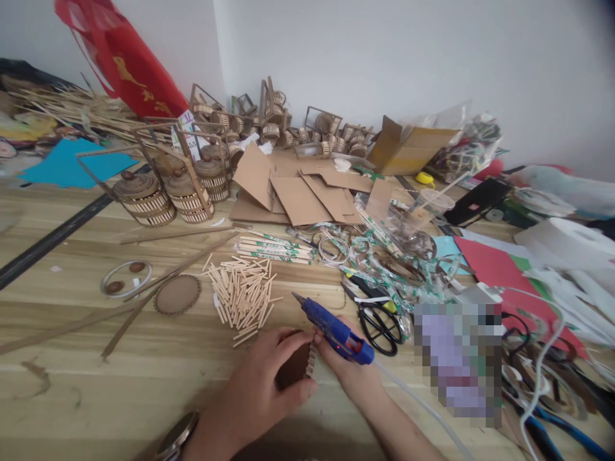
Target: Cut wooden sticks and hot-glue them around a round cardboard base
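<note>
My left hand (250,387) is curled around a round brown cardboard piece (294,368) with short pale sticks along its right edge. In my right hand (353,378) is a blue hot glue gun (331,325), its nozzle pointing up and left, away from the cardboard piece. Fingertips of the right hand are close to the stick-lined edge; whether they touch it I cannot tell. Just beyond the hands lies a heap of short wooden sticks (243,288). Left of that heap lies a flat cardboard disc (177,294).
Black-handled scissors (379,328) lie right of the glue gun, whose white cable trails toward me. Lidded stick-sided baskets (147,198) stand at left. Cardboard sheets (307,198), wrapped chopsticks (276,248) and plastic wrappers fill the middle. Blue-handled pliers (542,435) lie front right.
</note>
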A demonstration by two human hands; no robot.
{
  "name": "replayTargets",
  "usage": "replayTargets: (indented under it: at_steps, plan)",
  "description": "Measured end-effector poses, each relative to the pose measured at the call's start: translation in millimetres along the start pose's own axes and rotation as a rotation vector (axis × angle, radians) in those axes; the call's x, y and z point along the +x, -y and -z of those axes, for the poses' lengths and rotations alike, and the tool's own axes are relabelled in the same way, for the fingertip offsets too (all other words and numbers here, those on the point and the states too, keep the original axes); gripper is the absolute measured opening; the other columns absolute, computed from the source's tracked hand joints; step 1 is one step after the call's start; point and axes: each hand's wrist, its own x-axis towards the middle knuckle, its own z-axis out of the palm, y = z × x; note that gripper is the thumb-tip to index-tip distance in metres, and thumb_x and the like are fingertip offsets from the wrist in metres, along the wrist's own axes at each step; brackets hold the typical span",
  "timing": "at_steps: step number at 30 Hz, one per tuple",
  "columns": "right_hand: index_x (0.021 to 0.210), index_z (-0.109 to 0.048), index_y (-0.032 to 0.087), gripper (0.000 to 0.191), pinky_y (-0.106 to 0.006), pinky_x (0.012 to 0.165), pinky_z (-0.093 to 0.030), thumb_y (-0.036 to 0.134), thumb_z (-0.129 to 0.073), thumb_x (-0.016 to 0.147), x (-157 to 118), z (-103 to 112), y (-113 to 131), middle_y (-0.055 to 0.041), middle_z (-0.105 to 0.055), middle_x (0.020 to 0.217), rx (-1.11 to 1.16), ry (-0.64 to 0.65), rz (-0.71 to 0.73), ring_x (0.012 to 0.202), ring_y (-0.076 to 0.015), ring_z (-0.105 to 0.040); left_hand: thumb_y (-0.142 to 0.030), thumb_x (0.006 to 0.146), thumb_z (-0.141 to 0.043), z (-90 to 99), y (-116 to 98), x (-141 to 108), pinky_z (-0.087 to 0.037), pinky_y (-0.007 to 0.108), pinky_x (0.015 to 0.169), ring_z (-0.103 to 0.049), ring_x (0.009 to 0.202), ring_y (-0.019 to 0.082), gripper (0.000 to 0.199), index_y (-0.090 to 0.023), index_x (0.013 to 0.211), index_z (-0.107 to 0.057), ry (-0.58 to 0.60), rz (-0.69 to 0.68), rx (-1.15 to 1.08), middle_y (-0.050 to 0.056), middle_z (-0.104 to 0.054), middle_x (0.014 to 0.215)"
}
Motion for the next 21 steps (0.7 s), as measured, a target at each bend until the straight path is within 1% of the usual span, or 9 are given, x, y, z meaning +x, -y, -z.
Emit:
replayTargets:
  at_steps: [5,11,16,21]
  plan:
    - [0.069,-0.057,0.022,0.019,-0.026,0.052,-0.046,0.039,-0.063,0.074,-0.3,-3.3,6.5,0.0007,-0.058,0.06,0.026,-0.059,-0.025,0.055,-0.016,-0.053,-0.035,0.087,-0.062,-0.8,-0.7,-0.8,-0.044,0.041,0.1,-0.053,0.118,0.025,0.05,-0.03,0.134,-0.046,0.001,0.012,0.019,0.007,-0.056,0.128]
    - [0.069,-0.055,0.022,0.018,-0.025,0.053,-0.046,0.037,-0.062,0.076,-1.1,-3.5,9.4,0.0011,-0.057,0.06,0.027,-0.042,-0.004,0.056,-0.0151,-0.052,-0.037,0.087,-0.061,0.7,-1.2,-0.8,-0.045,0.041,0.1,-0.054,0.118,0.026,0.05,-0.03,0.134,-0.046,-0.004,-0.008,0.021,0.008,-0.057,0.128]
    - [0.069,-0.054,0.023,0.021,-0.026,0.053,-0.048,0.04,-0.063,0.076,-1.8,-4.0,7.8,0.0008,-0.059,0.061,0.059,-0.029,-0.009,0.057,-0.0165,-0.055,-0.036,0.088,-0.06,1.6,-3.6,-1.4,-0.045,0.04,0.1,-0.054,0.117,0.025,0.049,-0.029,0.134,-0.046,-0.008,-0.03,0.013,0.008,-0.057,0.129]
    - [0.072,-0.057,0.023,0.02,-0.028,0.057,-0.051,0.042,-0.063,0.077,-1.4,-4.2,9.7,-0.0005,-0.061,0.064,0.078,-0.014,-0.025,0.061,-0.0179,-0.058,-0.037,0.087,-0.061,2.5,-5.8,-1.5,-0.046,0.04,0.098,-0.055,0.116,0.026,0.043,-0.027,0.128,-0.05,0.007,-0.011,0.008,0.009,-0.057,0.127]
